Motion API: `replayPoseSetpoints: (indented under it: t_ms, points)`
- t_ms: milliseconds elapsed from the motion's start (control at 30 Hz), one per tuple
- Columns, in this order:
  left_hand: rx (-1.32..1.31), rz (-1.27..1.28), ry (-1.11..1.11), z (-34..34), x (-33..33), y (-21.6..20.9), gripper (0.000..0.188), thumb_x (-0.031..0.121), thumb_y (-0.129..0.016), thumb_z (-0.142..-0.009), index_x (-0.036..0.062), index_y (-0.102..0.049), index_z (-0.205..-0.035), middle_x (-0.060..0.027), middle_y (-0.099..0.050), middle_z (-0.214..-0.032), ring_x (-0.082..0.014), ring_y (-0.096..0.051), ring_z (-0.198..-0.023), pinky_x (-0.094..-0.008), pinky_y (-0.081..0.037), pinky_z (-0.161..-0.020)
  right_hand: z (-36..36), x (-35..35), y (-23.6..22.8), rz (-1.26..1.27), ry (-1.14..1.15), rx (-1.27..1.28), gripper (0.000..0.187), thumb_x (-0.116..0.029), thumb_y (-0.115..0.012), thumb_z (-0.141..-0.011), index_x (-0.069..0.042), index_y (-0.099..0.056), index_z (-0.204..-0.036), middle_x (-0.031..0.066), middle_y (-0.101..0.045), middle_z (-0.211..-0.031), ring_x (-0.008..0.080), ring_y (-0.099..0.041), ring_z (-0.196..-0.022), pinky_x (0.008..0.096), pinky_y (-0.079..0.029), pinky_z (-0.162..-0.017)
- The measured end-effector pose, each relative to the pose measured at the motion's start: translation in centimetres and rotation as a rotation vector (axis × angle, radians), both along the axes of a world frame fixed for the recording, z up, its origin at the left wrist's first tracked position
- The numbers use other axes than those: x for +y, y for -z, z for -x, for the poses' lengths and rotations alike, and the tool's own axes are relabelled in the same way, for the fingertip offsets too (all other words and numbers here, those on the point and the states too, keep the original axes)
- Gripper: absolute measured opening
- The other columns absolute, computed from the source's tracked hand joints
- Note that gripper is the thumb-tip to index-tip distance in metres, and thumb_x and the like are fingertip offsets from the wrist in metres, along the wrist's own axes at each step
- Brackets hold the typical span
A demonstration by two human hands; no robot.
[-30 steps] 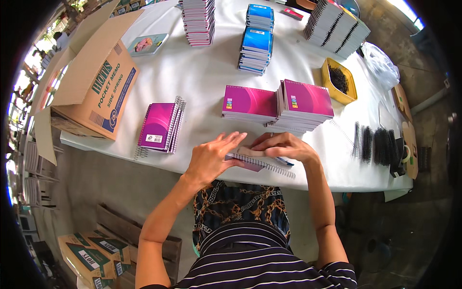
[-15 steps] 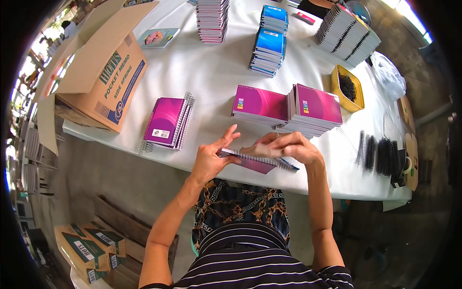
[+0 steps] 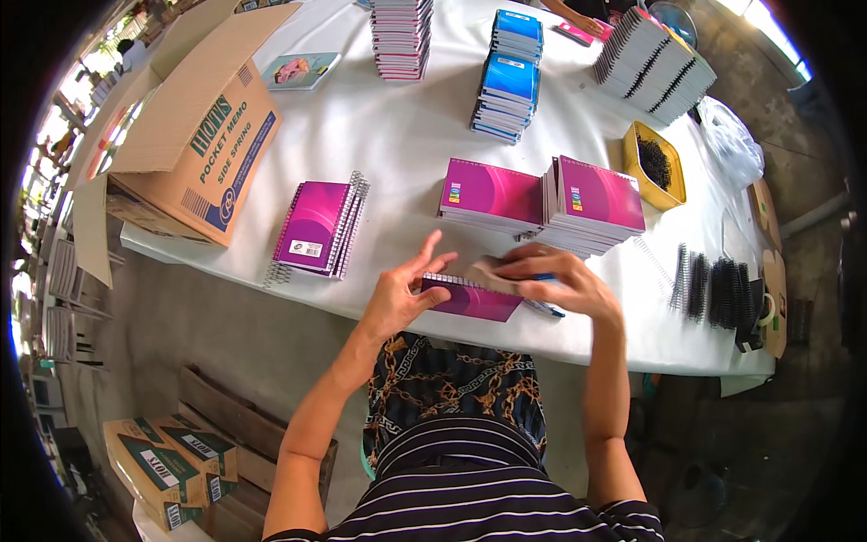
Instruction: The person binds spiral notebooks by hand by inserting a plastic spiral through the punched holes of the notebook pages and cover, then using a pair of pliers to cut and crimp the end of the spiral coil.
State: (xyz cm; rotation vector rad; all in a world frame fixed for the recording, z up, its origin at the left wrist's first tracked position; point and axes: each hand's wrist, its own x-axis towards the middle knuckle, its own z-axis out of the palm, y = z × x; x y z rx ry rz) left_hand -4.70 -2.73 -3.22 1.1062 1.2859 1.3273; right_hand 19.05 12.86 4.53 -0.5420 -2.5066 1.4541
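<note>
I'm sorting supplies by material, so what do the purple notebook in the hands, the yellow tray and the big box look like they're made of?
Purple notebook: glossy card cover, shiny, with a wire spiral along its edge. Yellow tray: probably plastic, with a smooth, even colour. Big box: brown corrugated cardboard, matte, with fluting visible at the cut flap edges.

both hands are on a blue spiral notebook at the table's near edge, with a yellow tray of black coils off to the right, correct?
Not quite: in the head view the notebook under the left hand and right hand is purple. The yellow tray is right.
</note>
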Motion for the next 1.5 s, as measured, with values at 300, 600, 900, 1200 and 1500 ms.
replayPoseSetpoints:
  t_ms: [300, 600, 900, 1200, 1500]
  points:
    - [-0.080, -0.182, 0.136, 0.1, 0.2, 1.7, 0.068, 0.002, -0.065, -0.091, 0.0083, -0.035, -0.152, -0.0146, -0.058, -0.138, -0.0250, -0.051, -0.133, -0.0350, -0.037, -0.112, -12.8, -1.5, 3.3, -0.870, 0.653, -0.447, 0.057, -0.025, -0.085, -0.070, -0.011, -0.068, -0.122, 0.0199, -0.045, -0.145, 0.0373, -0.036, -0.137, 0.0493, -0.027, -0.112]
    - [-0.138, -0.179, 0.074, -1.5, -1.5, 0.5, 0.077, 0.030, -0.069, -0.092, 0.0026, -0.031, -0.153, -0.0196, -0.057, -0.137, -0.0237, -0.053, -0.129, -0.0368, -0.038, -0.112, 2.6, -7.4, 4.1, -0.921, 0.232, 0.066, 0.034, -0.013, -0.076, -0.075, -0.005, -0.065, -0.107, 0.0058, -0.060, -0.121, 0.0238, -0.055, -0.114, 0.0487, -0.034, -0.107]
    - [0.278, -0.217, -0.239, -0.9, -2.7, -0.8, 0.057, 0.034, -0.067, -0.093, 0.0032, -0.054, -0.139, -0.0132, -0.066, -0.129, -0.0197, -0.063, -0.118, -0.0293, -0.052, -0.092, -1.5, -5.7, 6.5, -0.792, 0.568, -0.032, 0.042, -0.009, -0.072, -0.084, -0.007, -0.059, -0.124, 0.0136, -0.057, -0.129, 0.0342, -0.052, -0.120, 0.0476, -0.040, -0.102]
    - [1.057, -0.384, -0.498, -3.3, -2.4, -2.0, 0.047, 0.021, -0.074, -0.086, 0.0032, -0.063, -0.129, -0.0114, -0.068, -0.123, -0.0341, -0.064, -0.115, -0.0386, -0.058, -0.080, 0.1, -10.8, 2.9, -0.569, 0.460, 0.101, 0.038, -0.017, -0.071, -0.086, -0.006, -0.063, -0.121, 0.0146, -0.056, -0.103, 0.0299, -0.057, -0.093, 0.0406, -0.050, -0.078]
    - [1.270, -0.418, -0.555, -3.6, -2.2, -3.0, 0.055, 0.031, -0.077, -0.082, 0.0134, -0.063, -0.132, -0.0031, -0.070, -0.120, -0.0259, -0.065, -0.117, -0.0321, -0.059, -0.075, 2.4, -12.1, 0.7, -0.706, 0.315, 0.159, 0.032, -0.020, -0.070, -0.089, -0.006, -0.065, -0.117, 0.0123, -0.058, -0.097, 0.0276, -0.058, -0.083, 0.0381, -0.049, -0.071]
